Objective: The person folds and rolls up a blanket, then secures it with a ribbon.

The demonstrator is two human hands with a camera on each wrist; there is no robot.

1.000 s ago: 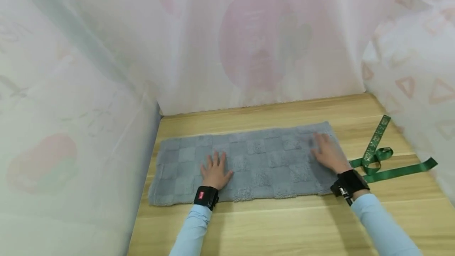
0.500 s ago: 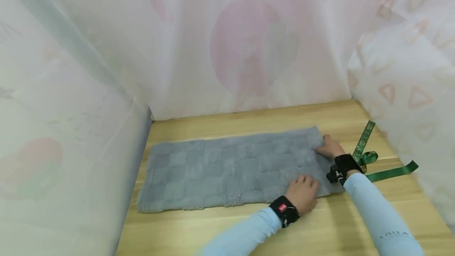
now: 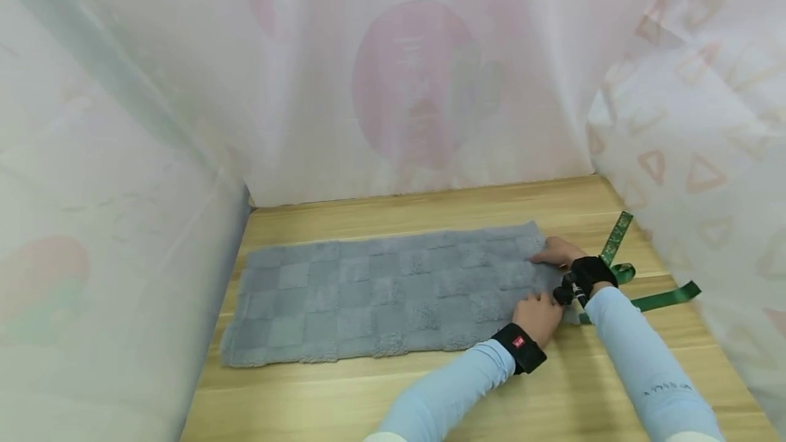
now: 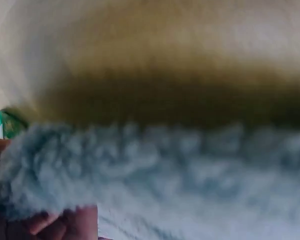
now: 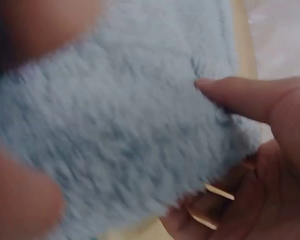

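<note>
- The grey bath mat (image 3: 393,295) lies flat and lengthwise on the wooden tabletop (image 3: 430,394), its fluffy checked pile facing up.
- Both hands are at the mat's right short end. The right hand (image 3: 555,252) takes the far corner: in the right wrist view its thumb lies over the pile and its fingers (image 5: 215,200) curl under the edge, so the grip is clamped on the mat.
- The left hand (image 3: 539,316) is at the near corner of that same end. Its wrist view shows the edge lifted off the wood with fingertips (image 4: 65,225) beneath it, so this grip also looks pinched on the mat.
- A green ribbon (image 3: 651,295) lies just right of the mat, close behind the right wrist.
- To handle this end well, both corners should probably rise together and level, so the thick pile does not twist or crease.
- The grips should stay close to the edge, with the thumbs on top.
- The ribbon is best kept clear of the mat's underside, as the right wrist could drag it along.
</note>
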